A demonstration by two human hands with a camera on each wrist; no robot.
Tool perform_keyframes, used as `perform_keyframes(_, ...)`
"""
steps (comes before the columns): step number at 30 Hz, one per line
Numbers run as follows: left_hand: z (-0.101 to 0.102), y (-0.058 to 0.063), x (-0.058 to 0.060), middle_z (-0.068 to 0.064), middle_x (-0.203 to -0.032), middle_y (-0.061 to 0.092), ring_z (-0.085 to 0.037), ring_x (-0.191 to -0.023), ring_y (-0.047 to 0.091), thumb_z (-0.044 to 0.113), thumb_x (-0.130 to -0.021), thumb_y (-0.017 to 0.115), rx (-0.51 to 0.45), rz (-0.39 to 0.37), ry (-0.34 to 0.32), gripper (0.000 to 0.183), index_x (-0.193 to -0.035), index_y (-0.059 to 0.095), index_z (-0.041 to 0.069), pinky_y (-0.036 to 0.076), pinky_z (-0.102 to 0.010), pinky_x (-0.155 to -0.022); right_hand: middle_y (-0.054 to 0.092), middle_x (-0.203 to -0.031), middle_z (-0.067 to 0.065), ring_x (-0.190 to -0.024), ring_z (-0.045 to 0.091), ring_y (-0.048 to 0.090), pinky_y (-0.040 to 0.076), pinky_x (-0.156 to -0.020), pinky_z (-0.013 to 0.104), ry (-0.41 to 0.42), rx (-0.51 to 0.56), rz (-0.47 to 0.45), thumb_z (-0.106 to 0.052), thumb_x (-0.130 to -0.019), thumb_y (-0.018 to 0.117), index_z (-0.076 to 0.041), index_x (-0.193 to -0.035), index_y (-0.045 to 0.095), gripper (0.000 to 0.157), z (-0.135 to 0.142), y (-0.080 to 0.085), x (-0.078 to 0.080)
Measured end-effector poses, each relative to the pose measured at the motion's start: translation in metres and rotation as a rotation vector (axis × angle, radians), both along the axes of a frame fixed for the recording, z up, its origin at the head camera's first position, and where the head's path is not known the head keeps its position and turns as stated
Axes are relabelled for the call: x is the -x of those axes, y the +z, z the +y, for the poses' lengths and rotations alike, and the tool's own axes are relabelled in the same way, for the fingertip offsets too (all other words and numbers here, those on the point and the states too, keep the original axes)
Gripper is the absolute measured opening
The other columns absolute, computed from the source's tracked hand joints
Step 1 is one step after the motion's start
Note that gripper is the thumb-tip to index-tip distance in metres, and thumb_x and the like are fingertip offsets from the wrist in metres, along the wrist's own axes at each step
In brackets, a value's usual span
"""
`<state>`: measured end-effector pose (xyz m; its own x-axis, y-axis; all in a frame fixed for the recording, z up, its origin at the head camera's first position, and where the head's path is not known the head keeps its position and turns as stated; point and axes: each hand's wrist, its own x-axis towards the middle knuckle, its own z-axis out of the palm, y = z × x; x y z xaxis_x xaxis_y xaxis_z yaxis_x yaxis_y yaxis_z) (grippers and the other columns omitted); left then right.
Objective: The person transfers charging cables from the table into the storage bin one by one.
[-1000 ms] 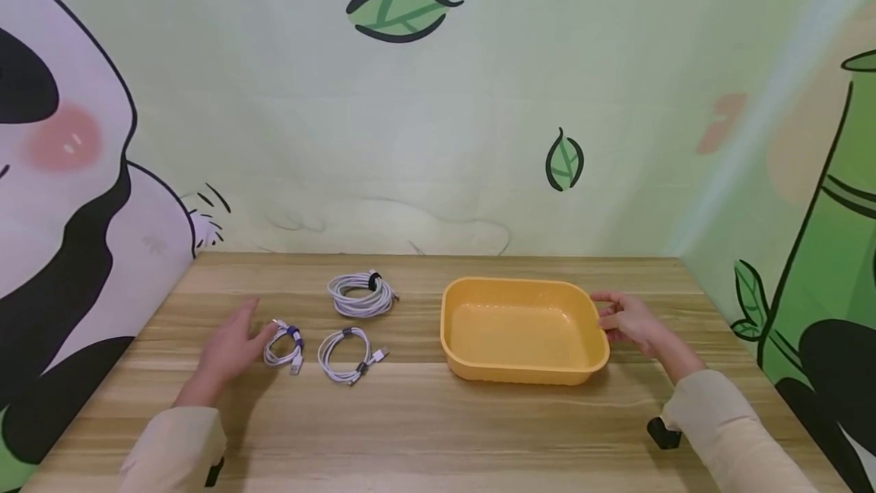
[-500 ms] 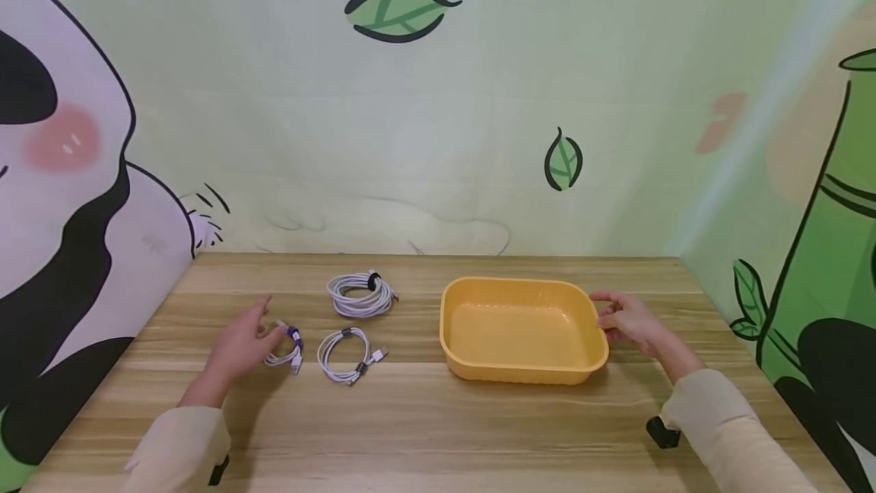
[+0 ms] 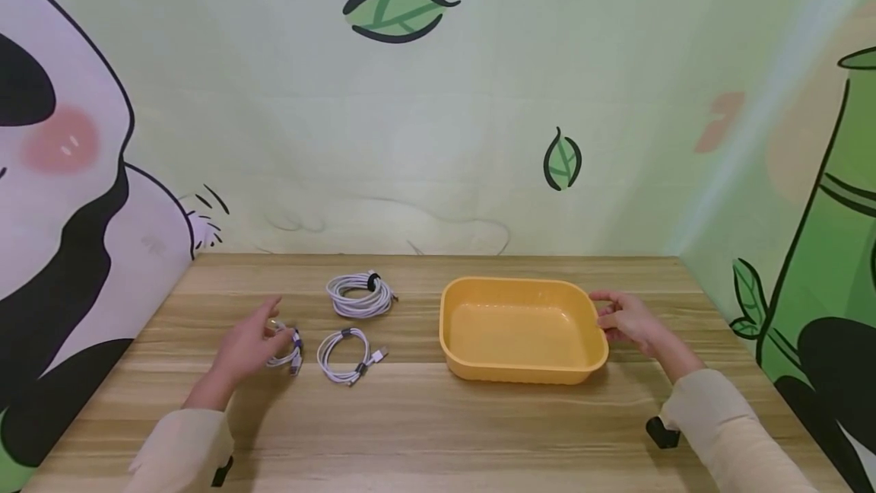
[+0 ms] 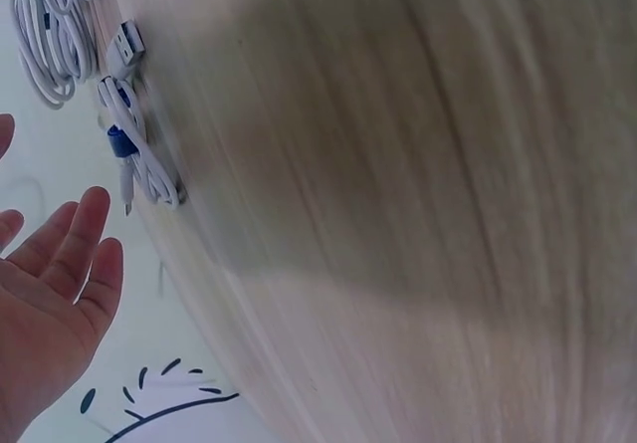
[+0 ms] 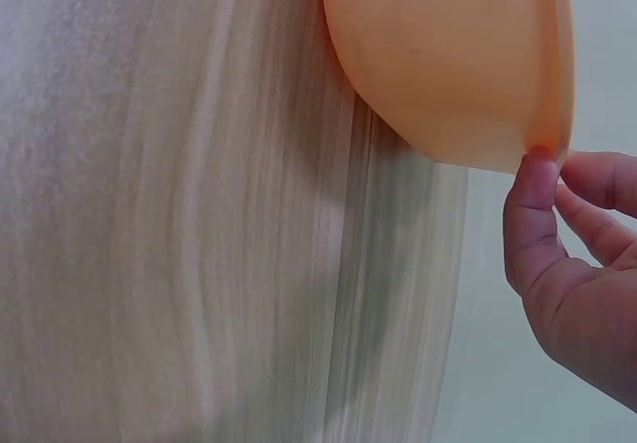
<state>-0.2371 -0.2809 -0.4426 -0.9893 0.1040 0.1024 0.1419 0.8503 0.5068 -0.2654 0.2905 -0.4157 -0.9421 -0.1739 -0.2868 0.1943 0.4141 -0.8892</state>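
My left hand (image 3: 245, 347) hovers beside a small coiled white USB cable (image 3: 295, 360) with a blue tie, partly covering it in the head view. From the left wrist, its fingers are loosely extended and apart from that cable (image 4: 149, 169), holding nothing. To the coil's right lies a second white USB cable (image 3: 322, 356), looped with dark ties. Behind it rests a thicker white cable coil (image 3: 342, 306) with a black strap. At the right, my right hand (image 3: 633, 322) pinches the rim of a yellow plastic basin (image 3: 523, 375) between thumb and fingers, as the right wrist view shows.
Everything stands on a wood-grain table (image 3: 411, 432). A pale green backdrop (image 3: 274, 97) with a painted panda and leaves rises right behind the table's far edge. A black wrist device (image 3: 662, 434) sits under the right sleeve.
My left hand has shifted to the right, now covering more of the blue-tied cable. The right hand keeps its grip on the basin, which has stayed in place.
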Motion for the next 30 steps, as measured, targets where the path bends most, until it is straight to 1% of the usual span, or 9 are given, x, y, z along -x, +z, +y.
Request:
perform_keyframes(5,0.004,-0.001,0.0,-0.026,-0.123,0.048,-0.031,-0.089,0.06,0.027,-0.084,0.056,0.007,0.006,-0.012,0.065,-0.135,0.027,-0.001,0.047,-0.046,-0.071,0.046,-0.091,0.01,-0.064,0.011,0.05,0.05,-0.059,0.023,0.0,-0.001,-0.005,0.004,-0.083,0.046,0.009,-0.133,0.023,0.055,-0.001,0.001,0.0)
perform_keyframes(11,0.01,-0.004,-0.001,-0.026,-0.117,0.053,-0.029,-0.084,0.062,0.024,-0.082,0.058,0.016,0.036,-0.028,0.063,-0.132,0.031,-0.003,0.047,-0.047,-0.073,0.047,-0.092,0.01,-0.064,0.011,0.05,0.05,-0.059,0.024,0.005,-0.007,-0.007,0.004,-0.084,0.045,0.009,-0.133,0.023,0.054,-0.001,0.002,-0.001)
perform_keyframes(15,0.013,-0.007,-0.002,-0.027,-0.114,0.054,-0.029,-0.082,0.063,0.022,-0.082,0.058,0.004,0.053,-0.036,0.062,-0.131,0.032,-0.004,0.046,-0.047,-0.075,0.047,-0.092,0.011,-0.064,0.011,0.05,0.05,-0.059,0.024,0.004,-0.009,-0.01,0.003,-0.084,0.045,0.009,-0.133,0.023,0.054,-0.002,0.002,-0.001)
perform_keyframes(21,0.018,-0.009,-0.003,-0.027,-0.11,0.056,-0.03,-0.082,0.063,0.017,-0.081,0.06,-0.046,0.062,-0.049,0.058,-0.129,0.035,-0.004,0.048,-0.045,-0.074,0.047,-0.094,0.011,-0.066,0.012,0.05,0.05,-0.059,0.024,-0.003,-0.012,-0.012,0.003,-0.084,0.045,0.008,-0.133,0.023,0.054,-0.002,0.003,-0.001)
perform_keyframes(24,0.021,-0.008,-0.003,-0.026,-0.109,0.057,-0.029,-0.082,0.062,0.016,-0.08,0.06,-0.049,0.05,-0.056,0.057,-0.129,0.036,-0.004,0.049,-0.043,-0.073,0.048,-0.094,0.011,-0.066,0.011,0.051,0.05,-0.059,0.024,-0.008,-0.014,-0.012,0.003,-0.084,0.045,0.008,-0.133,0.023,0.054,-0.003,0.003,-0.001)
perform_keyframes(30,0.025,-0.01,-0.003,-0.025,-0.113,0.055,-0.025,-0.082,0.06,0.018,-0.081,0.06,-0.033,-0.003,-0.072,0.058,-0.13,0.035,-0.002,0.048,-0.04,-0.07,0.048,-0.096,0.012,-0.067,0.011,0.052,0.051,-0.059,0.025,-0.014,-0.013,-0.013,0.003,-0.084,0.046,0.007,-0.133,0.023,0.054,-0.003,0.002,-0.002)
